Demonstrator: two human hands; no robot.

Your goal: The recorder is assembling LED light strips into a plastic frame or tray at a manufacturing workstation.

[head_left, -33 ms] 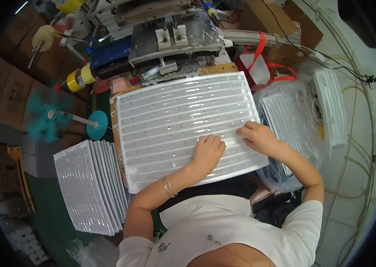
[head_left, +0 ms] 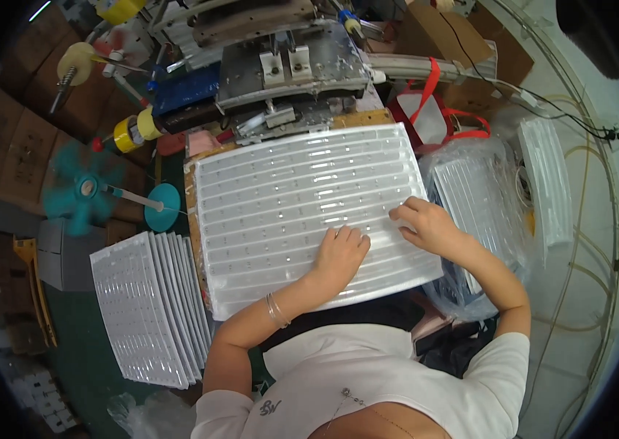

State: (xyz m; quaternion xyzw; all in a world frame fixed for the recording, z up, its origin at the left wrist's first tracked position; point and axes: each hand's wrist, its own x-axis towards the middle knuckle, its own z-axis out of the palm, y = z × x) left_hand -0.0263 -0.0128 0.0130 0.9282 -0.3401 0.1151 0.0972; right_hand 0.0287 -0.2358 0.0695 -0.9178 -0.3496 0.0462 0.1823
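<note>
White ribbed tray [head_left: 287, 197] lies under left hand [head_left: 340, 252] and right hand [head_left: 426, 225].

Two hands [head_left: 340, 256], one tray [head_left: 280, 197], one fan [head_left: 79, 192]

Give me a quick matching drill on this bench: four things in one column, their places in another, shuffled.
Things:
1. ribbed white tray
2. stack of trays
3. teal fan
4. bagged trays

Places:
A. at the person's right, in clear plastic
B. under both hands, the left hand and right hand
C. standing on edge at lower left
D. left of the bench, on a round base

Pairs: 1-B, 2-C, 3-D, 4-A
</note>
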